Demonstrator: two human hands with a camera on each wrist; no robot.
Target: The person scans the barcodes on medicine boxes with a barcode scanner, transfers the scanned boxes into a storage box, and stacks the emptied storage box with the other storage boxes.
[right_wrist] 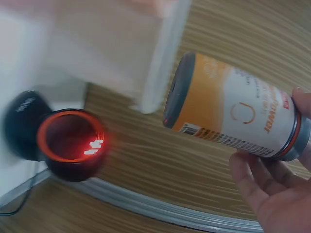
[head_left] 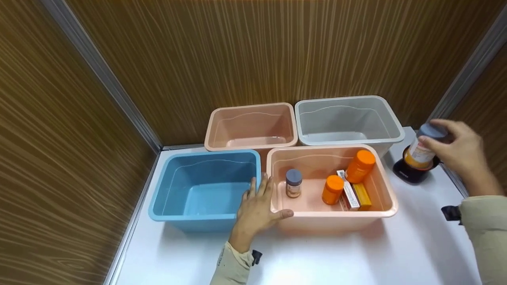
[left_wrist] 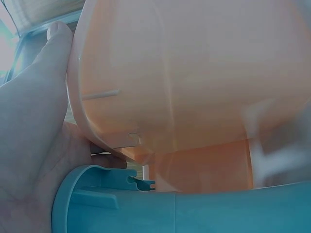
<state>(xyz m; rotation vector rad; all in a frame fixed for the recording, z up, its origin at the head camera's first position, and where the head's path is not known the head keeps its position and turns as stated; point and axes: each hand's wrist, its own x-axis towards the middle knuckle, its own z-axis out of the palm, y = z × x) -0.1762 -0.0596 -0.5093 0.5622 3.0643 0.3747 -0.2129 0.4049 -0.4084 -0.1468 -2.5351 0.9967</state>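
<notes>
My right hand point(head_left: 461, 148) grips a supplement bottle point(head_left: 420, 152) by its grey-blue cap, thumb on one side and fingers on the other. An orange-and-white label with a barcode wraps the bottle point(right_wrist: 233, 107) in the right wrist view. Below its base stands a black scanner point(head_left: 412, 172), its round window point(right_wrist: 73, 138) glowing red. My left hand point(head_left: 255, 208) lies with fingers spread where the blue bin point(head_left: 198, 217) and the front peach bin point(head_left: 332, 214) meet. Its thumb rests along the peach rim. Inside that bin stand a small grey-capped bottle point(head_left: 293, 184) and orange bottles point(head_left: 332, 190).
A white box point(head_left: 348, 192) and a yellow box point(head_left: 362, 196) lie at the peach bin's right end. Behind stand another peach bin point(head_left: 251, 106) and a grey bin point(head_left: 340, 99), close to the wood-grain back wall point(head_left: 253, 51). A cable point(right_wrist: 29, 191) runs by the scanner.
</notes>
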